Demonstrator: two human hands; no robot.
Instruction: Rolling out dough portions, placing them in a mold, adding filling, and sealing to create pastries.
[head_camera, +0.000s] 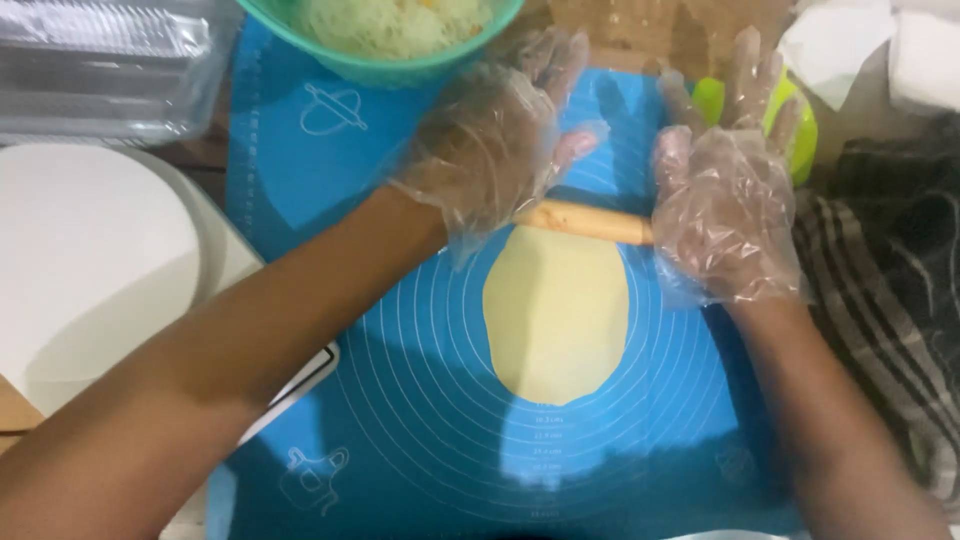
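Wooden rolling pin (590, 221) lies under both flat palms (gloved), atop dough (556, 315).

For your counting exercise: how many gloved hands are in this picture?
2. The left hand presses the rolling pin's left end; the right hand presses its right end.

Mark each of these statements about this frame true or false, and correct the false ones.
1. Both hands wear clear plastic gloves. True: left hand and right hand are both gloved.
2. The rolling pin lies at the far end of the dough sheet. True.
3. The dough is rolled out on a red mat. False: the silicone mat is blue with white concentric rings.
4. The green bowl at the top is empty. False: it holds pale shredded filling.
5. A striped dark cloth lies to the right of the mat. True.
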